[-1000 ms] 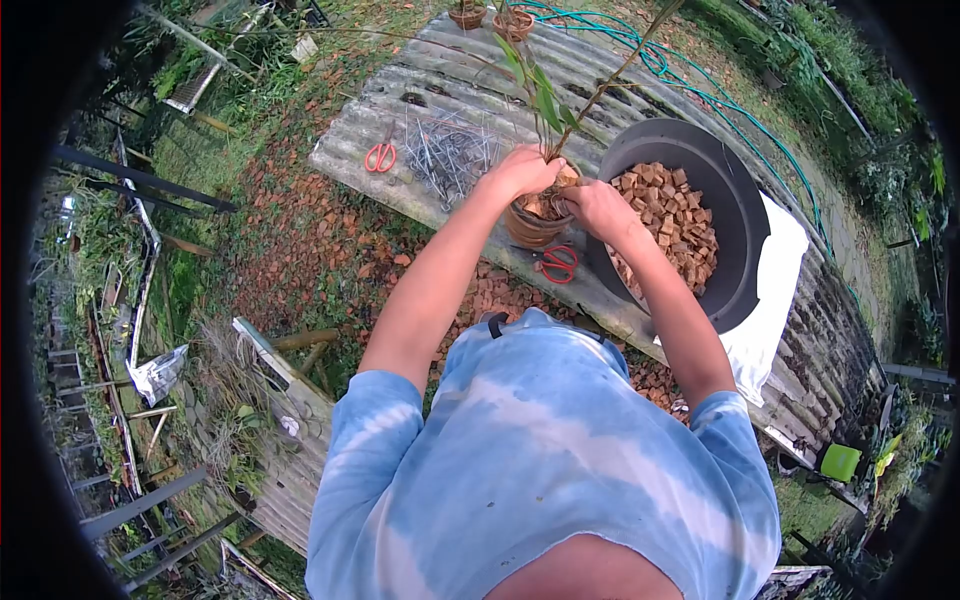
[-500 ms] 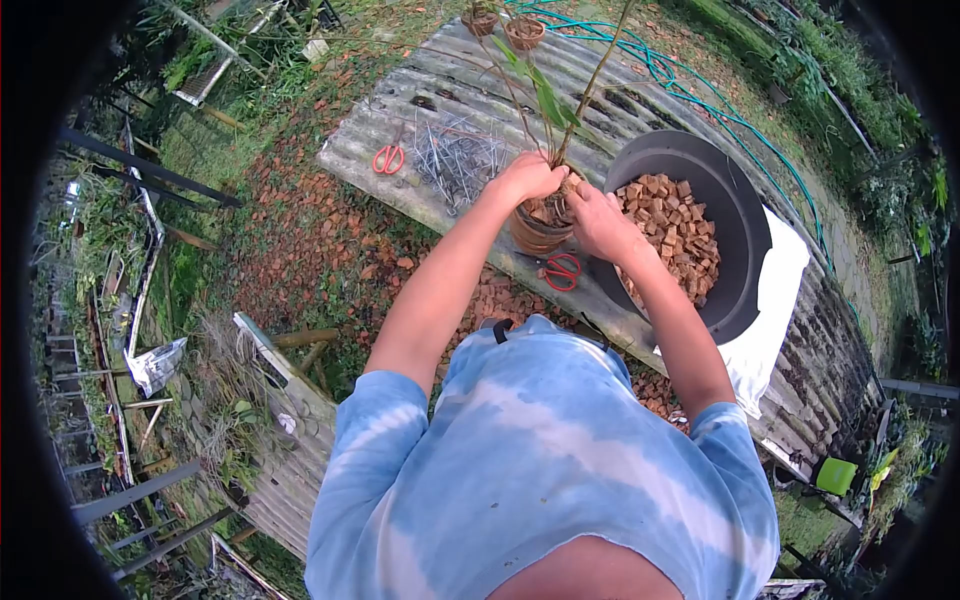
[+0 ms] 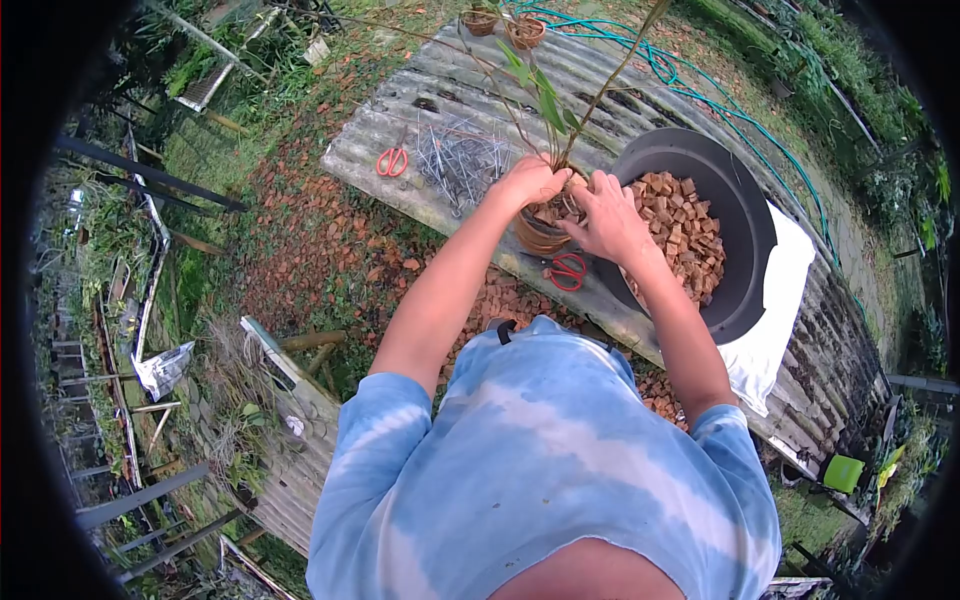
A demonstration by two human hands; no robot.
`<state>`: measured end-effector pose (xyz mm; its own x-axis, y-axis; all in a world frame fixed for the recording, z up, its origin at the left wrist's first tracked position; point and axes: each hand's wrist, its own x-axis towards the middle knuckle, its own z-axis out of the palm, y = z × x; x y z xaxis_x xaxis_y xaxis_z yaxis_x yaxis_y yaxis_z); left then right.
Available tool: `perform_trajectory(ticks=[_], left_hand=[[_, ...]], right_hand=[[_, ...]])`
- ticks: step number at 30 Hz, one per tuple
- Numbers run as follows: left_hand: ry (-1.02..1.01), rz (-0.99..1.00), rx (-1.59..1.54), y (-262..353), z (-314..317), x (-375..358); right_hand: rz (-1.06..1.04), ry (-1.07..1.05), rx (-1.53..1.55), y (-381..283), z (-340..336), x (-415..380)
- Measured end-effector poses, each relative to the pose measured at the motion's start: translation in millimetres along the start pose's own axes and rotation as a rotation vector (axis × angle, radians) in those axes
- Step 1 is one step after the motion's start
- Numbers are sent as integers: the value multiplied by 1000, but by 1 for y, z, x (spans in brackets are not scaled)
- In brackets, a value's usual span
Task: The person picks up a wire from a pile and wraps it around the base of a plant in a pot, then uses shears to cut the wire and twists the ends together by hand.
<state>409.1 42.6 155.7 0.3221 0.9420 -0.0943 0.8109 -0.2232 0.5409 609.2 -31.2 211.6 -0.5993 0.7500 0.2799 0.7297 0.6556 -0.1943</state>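
Observation:
A potted plant with long thin stems and a few green leaves stands in a brown clay-coloured pot near the table's front edge. My left hand is closed around the base of its stems at the pot's rim. Over the right side of the pot is my right hand, fingers apart, touching the brown filling; no held piece can be made out. Brown husk-like chunks lie in a big dark tub to the right. Red-handled scissors rest just in front of the pot.
A weathered corrugated sheet forms the tabletop. On it lie a heap of metal wires, a second pair of red-handled scissors and a white sack beneath the tub. Small pots and a green hose are at the back.
My right hand has spread its fingers and shifted slightly over the pot's filling. The tall stem leans further right. My left hand stays at the stem base.

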Motion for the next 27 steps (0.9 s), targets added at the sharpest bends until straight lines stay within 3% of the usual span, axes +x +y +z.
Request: perform_trajectory(ticks=[3, 6, 12, 16, 27], left_hand=[[11, -74, -153, 4, -4, -7], [17, -54, -141, 4, -7, -12], [22, -158, -220, 21, -20, -19], [55, -191, -224, 23, -13, -22], [83, -55, -162, 11, -5, -17]], right_hand=[[57, 121, 57, 5, 14, 5], [185, 70, -9, 7, 20, 12], [151, 257, 74, 17, 41, 24], [80, 186, 67, 19, 34, 21], [31, 47, 219, 24, 2, 12]])
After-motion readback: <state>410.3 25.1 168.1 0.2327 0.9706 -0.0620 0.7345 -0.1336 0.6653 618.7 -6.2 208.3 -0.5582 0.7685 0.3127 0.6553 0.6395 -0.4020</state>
